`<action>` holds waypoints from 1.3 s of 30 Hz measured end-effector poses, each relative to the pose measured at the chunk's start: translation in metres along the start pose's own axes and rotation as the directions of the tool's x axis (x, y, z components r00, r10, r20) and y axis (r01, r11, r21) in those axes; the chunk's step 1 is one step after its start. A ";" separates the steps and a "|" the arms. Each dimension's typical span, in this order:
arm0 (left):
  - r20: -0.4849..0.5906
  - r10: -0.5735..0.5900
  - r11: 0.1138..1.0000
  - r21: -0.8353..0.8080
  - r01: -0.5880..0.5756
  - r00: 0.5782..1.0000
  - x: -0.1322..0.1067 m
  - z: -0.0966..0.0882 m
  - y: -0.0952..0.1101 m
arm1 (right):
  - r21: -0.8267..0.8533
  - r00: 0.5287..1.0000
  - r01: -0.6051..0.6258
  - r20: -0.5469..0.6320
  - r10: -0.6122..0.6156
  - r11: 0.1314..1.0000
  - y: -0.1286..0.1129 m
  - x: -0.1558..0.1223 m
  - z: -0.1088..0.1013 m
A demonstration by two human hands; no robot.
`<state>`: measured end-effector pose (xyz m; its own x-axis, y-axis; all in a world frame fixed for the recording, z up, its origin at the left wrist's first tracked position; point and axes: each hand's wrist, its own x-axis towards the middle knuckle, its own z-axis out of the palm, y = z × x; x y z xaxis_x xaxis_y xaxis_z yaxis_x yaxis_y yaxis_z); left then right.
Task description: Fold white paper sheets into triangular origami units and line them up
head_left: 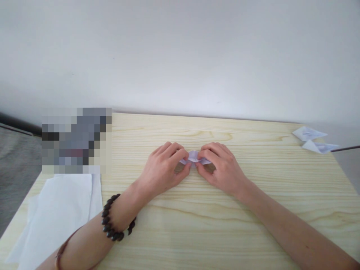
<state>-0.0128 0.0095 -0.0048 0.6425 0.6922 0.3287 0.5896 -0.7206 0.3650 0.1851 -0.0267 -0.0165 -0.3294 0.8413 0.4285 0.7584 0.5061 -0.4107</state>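
Note:
A small folded piece of white paper (195,157) lies on the light wooden table (197,225), near its middle. My left hand (164,167) pinches the paper's left end with curled fingers. On the paper's right end my right hand (221,167) is closed in the same way. Both hands rest on the tabletop and hide most of the paper. A dark bead bracelet (112,221) circles my left wrist.
Flat white paper sheets (62,213) lie at the table's left front. Two folded white paper shapes (313,139) sit at the far right corner. A blurred-out patch (76,140) stands at the back left. A pale wall rises behind the table.

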 end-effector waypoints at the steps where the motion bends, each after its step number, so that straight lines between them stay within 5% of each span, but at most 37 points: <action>1: 0.005 0.022 1.000 -0.011 -0.022 1.000 0.000 0.000 -0.003 | 0.010 1.000 0.001 -0.013 -0.001 1.000 0.001 0.000 0.000; 5: 0.016 0.094 0.991 -0.095 -0.092 0.995 -0.001 -0.001 -0.017 | 0.043 0.999 0.001 -0.033 0.000 0.999 0.007 0.000 -0.001; 16: -0.148 0.018 0.999 -0.039 -0.024 0.989 -0.002 -0.001 -0.017 | 0.051 0.994 0.011 -0.107 -0.005 0.999 0.014 -0.003 0.002; 25: -0.156 0.047 0.998 0.037 -0.042 0.987 -0.003 -0.001 -0.019 | 0.050 0.992 0.037 -0.123 -0.031 0.998 0.012 -0.003 0.001; 33: -0.178 0.059 0.996 -0.053 -0.069 0.982 -0.003 0.000 -0.020 | 0.062 0.990 0.023 -0.143 -0.014 0.998 0.010 -0.004 0.002; 39: -0.108 0.021 0.997 -0.071 -0.029 0.994 -0.001 -0.003 -0.013 | 0.076 0.992 0.006 -0.128 0.003 0.997 0.005 -0.002 -0.001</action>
<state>-0.0228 0.0184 -0.0079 0.5978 0.6773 0.4288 0.5348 -0.7354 0.4162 0.1900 -0.0258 -0.0186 -0.2519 0.8118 0.5268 0.7113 0.5245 -0.4680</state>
